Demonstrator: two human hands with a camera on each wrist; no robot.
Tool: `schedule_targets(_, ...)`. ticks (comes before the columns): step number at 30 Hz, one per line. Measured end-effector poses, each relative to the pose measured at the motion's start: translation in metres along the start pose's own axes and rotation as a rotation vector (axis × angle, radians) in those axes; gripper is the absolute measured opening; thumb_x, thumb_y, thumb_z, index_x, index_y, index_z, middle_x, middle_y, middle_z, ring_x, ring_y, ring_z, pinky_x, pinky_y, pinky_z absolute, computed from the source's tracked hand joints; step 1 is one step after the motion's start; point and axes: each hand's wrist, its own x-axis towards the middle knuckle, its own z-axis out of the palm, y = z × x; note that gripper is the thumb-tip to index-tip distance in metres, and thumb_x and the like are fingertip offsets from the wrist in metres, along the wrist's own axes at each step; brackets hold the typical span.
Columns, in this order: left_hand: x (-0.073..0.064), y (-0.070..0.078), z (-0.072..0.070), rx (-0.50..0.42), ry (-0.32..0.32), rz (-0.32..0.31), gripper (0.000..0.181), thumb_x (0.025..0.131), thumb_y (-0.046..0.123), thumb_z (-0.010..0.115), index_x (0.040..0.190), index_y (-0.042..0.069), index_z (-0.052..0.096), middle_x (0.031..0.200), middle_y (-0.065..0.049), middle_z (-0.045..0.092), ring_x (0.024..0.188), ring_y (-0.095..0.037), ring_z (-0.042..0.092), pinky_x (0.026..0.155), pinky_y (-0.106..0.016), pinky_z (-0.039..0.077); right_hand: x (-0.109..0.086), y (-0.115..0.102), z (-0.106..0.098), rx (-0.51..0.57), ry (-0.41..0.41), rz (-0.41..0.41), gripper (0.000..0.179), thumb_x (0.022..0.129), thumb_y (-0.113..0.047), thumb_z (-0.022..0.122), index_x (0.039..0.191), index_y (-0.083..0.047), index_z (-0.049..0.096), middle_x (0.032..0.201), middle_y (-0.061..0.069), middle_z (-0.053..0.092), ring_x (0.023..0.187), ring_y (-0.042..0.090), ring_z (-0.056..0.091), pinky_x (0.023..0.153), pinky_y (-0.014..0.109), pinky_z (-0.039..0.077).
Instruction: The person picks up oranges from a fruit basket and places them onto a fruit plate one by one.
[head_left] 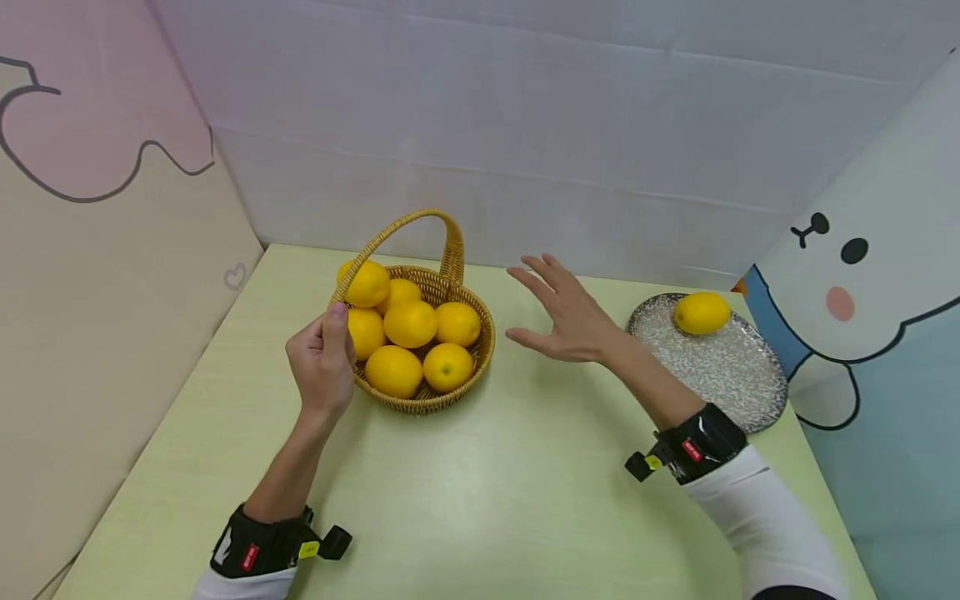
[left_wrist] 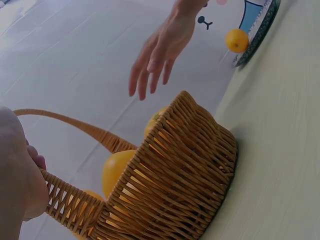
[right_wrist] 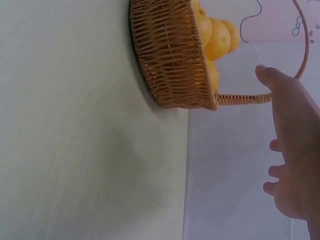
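Note:
A wicker basket (head_left: 425, 403) stands on the table, holding several yellow lemons (head_left: 410, 324). My left hand (head_left: 322, 358) grips the left side of its arched handle (left_wrist: 75, 200). To the right of the basket, my right hand (head_left: 566, 321) hovers above the table with fingers spread and nothing in them; it is apart from the basket. In the right wrist view the right hand (right_wrist: 295, 145) has its thumb stretched toward the basket. One lemon (head_left: 702, 313) lies on a speckled grey plate (head_left: 720, 383) at the far right, beyond the right forearm.
The pale green table (head_left: 480, 500) ends at a white cloth wall (head_left: 480, 125) behind the basket. Printed panels flank it, a pink and cream one (head_left: 112, 292) at left and one with a cartoon animal (head_left: 892, 275) at right. The plate sits near the table's right edge.

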Motion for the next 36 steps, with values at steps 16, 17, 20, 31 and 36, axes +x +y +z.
schedule_targets(16,0.002,0.001,0.001,-0.007,0.009,0.012,0.058,0.106,0.014,0.054,0.054,-0.002,0.034,0.045,0.009,0.032,0.034,-0.005,0.028,0.03,-0.019,0.019,0.056,-0.059,0.026,0.007,-0.093,-0.152,0.088,0.092,-0.064,0.061,0.162,-0.016,0.034,0.164,0.017,0.027,0.151,0.039,0.013,0.12,0.061,0.021)
schedule_targets(17,0.002,0.001,0.001,-0.008,0.01,0.014,0.058,0.106,0.014,0.054,0.053,-0.002,0.034,0.045,0.009,0.032,0.035,-0.005,0.027,0.03,-0.019,0.019,0.06,-0.062,0.027,0.009,-0.102,-0.159,0.088,0.092,-0.064,0.06,0.161,-0.016,0.035,0.164,0.017,0.027,0.151,0.039,0.014,0.12,0.061,0.02)
schedule_targets(20,0.002,0.001,0.002,-0.005,0.009,0.016,0.058,0.106,0.014,0.054,0.053,-0.002,0.035,0.045,0.009,0.032,0.035,-0.005,0.028,0.03,-0.019,0.019,0.069,-0.069,0.032,0.015,-0.117,-0.178,0.087,0.092,-0.064,0.061,0.16,-0.014,0.037,0.163,0.017,0.029,0.15,0.04,0.016,0.121,0.059,0.019)
schedule_targets(31,0.001,0.0,0.003,0.032,0.003,0.017,0.058,0.107,0.015,0.052,0.054,-0.002,0.036,0.046,0.01,0.033,0.036,-0.005,0.029,0.031,-0.018,0.021,0.088,-0.082,0.044,-0.002,-0.202,-0.2,0.083,0.093,-0.06,0.061,0.159,-0.015,0.04,0.163,0.017,0.032,0.149,0.039,0.02,0.122,0.056,0.02)
schedule_targets(36,0.001,0.001,0.003,0.016,0.005,0.014,0.059,0.106,0.015,0.053,0.053,-0.002,0.035,0.045,0.009,0.033,0.036,-0.006,0.03,0.032,-0.017,0.023,0.091,-0.087,0.051,0.01,-0.236,-0.196,0.082,0.093,-0.06,0.062,0.159,-0.015,0.041,0.161,0.018,0.034,0.148,0.034,0.026,0.121,0.053,0.026)
